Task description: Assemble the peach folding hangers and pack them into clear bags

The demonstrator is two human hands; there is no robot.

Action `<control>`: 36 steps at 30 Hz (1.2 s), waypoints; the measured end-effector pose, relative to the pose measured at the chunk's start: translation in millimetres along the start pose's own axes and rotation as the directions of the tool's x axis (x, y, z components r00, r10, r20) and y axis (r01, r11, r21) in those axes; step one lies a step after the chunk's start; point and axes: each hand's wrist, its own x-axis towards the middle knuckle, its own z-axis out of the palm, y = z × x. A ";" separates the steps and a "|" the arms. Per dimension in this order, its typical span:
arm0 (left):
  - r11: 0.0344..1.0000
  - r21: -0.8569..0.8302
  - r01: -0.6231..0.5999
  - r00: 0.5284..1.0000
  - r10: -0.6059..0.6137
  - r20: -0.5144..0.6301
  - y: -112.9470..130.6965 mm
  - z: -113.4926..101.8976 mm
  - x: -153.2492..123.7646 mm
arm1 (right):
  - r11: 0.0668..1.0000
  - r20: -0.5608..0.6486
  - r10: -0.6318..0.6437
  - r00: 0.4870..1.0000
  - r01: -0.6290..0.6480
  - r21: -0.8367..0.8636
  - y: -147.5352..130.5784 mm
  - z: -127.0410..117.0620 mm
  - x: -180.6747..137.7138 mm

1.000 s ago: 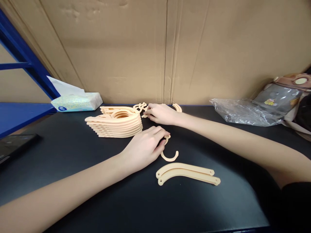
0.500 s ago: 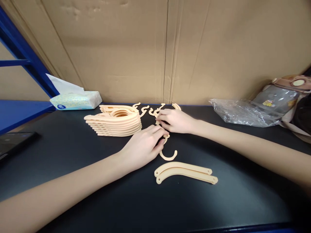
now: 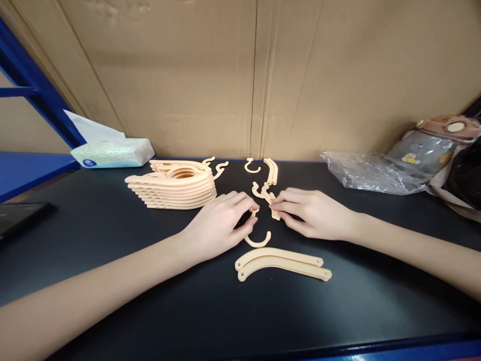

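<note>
My left hand (image 3: 218,223) pinches the ring end of a peach plastic hook piece (image 3: 257,240) lying on the black table (image 3: 112,260). My right hand (image 3: 311,213) is closed on a small peach hook part (image 3: 271,200) just to the right of it, fingertips almost meeting the left hand's. Two curved peach hanger arms (image 3: 281,263) lie side by side just in front of both hands. A stack of peach hangers (image 3: 175,189) sits behind my left hand. More loose hook pieces (image 3: 263,170) lie near the cardboard wall.
A tissue pack (image 3: 112,150) rests at the back left beside a blue shelf frame (image 3: 33,95). A crumpled clear plastic bag (image 3: 370,173) and a grey pouch (image 3: 432,143) are at the back right. A dark phone (image 3: 18,215) lies at the far left.
My right hand drew back from the loose hooks by the wall toward my left hand, bringing a small hook part with it. The left hand has stayed on its hook piece.
</note>
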 end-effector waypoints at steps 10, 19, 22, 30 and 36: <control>0.996 0.055 0.074 0.991 -0.067 -0.119 -1.0 -3.1 4.0 | 0.989 -0.088 0.135 0.987 -0.130 0.069 -43.5 -13.9 -26.4; 0.994 0.059 -0.092 0.994 0.088 0.066 39.5 -6.8 9.9 | 0.987 0.071 0.088 0.994 -0.096 0.128 33.6 -14.9 -1.9; 0.992 0.057 -0.110 0.992 0.106 0.068 40.3 -4.8 12.1 | 0.982 0.106 0.029 0.994 -0.048 0.180 43.6 -7.6 5.2; 0.995 0.070 -0.075 0.992 0.067 0.106 29.6 -9.0 16.3 | 0.994 0.052 0.031 0.998 -0.036 0.101 35.4 -6.5 5.1; 0.996 0.037 -0.082 0.992 0.078 0.097 27.2 -8.4 21.2 | 0.989 0.103 0.025 0.994 -0.040 0.143 40.0 -8.1 9.0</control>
